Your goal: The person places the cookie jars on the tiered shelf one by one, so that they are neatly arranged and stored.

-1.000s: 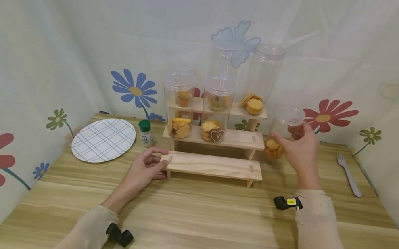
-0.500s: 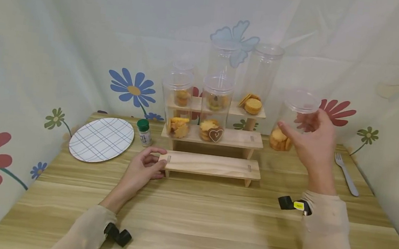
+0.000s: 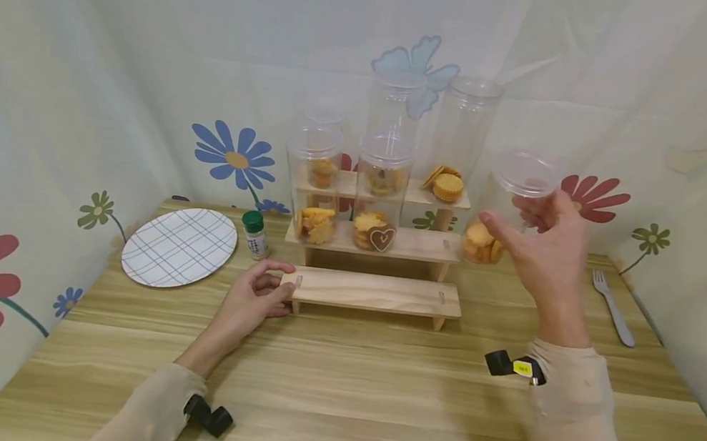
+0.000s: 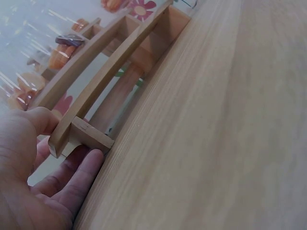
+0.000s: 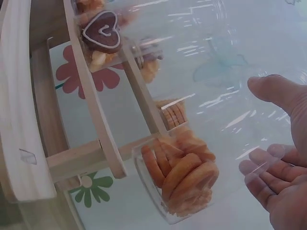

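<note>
In the head view, my right hand (image 3: 549,255) holds a clear lidded jar (image 3: 502,204) between thumb and fingers, with golden cookies (image 5: 180,175) at its bottom. The jar hangs in the air by the right end of the middle step of a wooden three-step rack (image 3: 378,293). My left hand (image 3: 257,298) grips the left end of the rack's lowest step, its fingertips against the short leg in the left wrist view. Two clear cookie jars stand on the middle step: a left jar (image 3: 312,187) and a right jar (image 3: 382,191), the latter showing a heart-shaped chocolate cookie (image 5: 101,31).
Several more jars, including a tall jar (image 3: 468,132) with round biscuits, stand on the top step. A checked plate (image 3: 179,248) and a green-capped shaker (image 3: 255,235) are to the left. A fork (image 3: 613,307) lies at right on the wooden table (image 3: 336,384).
My right hand has raised the jar from beside the rack's right side, then moved it slightly left toward the middle step. My left hand stays on the lowest step.
</note>
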Demonstrator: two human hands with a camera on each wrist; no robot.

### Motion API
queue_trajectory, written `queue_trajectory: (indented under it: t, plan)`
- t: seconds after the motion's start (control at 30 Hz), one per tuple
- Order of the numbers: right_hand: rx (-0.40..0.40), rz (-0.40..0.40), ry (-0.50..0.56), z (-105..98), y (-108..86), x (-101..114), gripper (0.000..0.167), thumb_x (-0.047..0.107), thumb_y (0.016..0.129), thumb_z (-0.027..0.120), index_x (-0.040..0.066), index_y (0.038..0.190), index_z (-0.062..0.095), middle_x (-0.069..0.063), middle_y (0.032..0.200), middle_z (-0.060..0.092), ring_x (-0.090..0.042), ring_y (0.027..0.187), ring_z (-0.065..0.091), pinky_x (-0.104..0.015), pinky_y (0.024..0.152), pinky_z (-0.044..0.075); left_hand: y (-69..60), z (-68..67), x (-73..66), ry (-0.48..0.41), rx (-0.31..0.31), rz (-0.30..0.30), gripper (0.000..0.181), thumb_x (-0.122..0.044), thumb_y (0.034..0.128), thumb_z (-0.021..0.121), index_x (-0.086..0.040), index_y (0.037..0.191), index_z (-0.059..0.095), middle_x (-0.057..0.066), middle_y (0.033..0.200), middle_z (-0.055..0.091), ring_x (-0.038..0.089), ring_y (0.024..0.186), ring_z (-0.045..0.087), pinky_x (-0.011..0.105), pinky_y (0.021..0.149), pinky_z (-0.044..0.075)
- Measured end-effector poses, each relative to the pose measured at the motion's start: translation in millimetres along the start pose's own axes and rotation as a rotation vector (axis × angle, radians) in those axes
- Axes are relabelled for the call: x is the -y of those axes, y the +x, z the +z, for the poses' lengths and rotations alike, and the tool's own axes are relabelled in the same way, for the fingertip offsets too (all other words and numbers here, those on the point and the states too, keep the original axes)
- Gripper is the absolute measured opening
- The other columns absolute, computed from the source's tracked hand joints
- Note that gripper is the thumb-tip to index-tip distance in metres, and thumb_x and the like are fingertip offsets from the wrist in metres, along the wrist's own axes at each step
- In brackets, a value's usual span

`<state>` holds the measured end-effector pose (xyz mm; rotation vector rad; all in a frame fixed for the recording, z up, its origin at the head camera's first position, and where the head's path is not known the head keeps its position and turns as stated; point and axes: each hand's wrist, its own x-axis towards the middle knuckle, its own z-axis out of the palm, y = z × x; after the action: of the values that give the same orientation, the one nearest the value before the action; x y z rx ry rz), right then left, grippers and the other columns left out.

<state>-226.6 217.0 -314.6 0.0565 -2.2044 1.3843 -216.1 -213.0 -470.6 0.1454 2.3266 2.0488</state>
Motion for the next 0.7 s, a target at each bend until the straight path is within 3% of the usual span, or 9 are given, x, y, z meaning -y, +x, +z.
queue_trajectory:
  t: [0.3,0.5,0.7]
  plan:
    - [0.007,-0.075,0.032,15,1.5,7,0.069,0.032,0.087,0.101,0.019,0.146,0.069,-0.005,0.130,0.077,-0.013,0.114,0.069,-0.023,0.104,0.056,0.4,-2.0,-2.0,0.003,-0.012,-0.005,0.039,-0.019,0.1089,0.076,-0.007,0.144,0.064,0.024,0.118,0.073,0.026,0.103,0.078,0.041,0.085,0.072]
    - [0.083,-0.051,0.016,26,0.5,8,0.075,0.039,0.087,0.100,0.020,0.152,0.066,-0.005,0.140,0.076,-0.021,0.126,0.071,-0.034,0.113,0.059,-1.7,-1.2,0.1,0.007,-0.020,-0.025,0.037,-0.017,0.1085,0.077,-0.007,0.142,0.065,0.024,0.118,0.073,0.027,0.104,0.078,0.041,0.084,0.072]
    - [0.106,-0.035,0.031,37,6.8,10,0.076,0.043,0.087,0.099,0.011,0.148,0.066,-0.011,0.142,0.074,-0.025,0.131,0.071,-0.043,0.117,0.058,-1.2,-0.3,-1.3,0.015,-0.027,-0.019,0.037,-0.020,0.1083,0.077,-0.009,0.142,0.066,0.023,0.118,0.074,0.027,0.106,0.078,0.042,0.085,0.072]
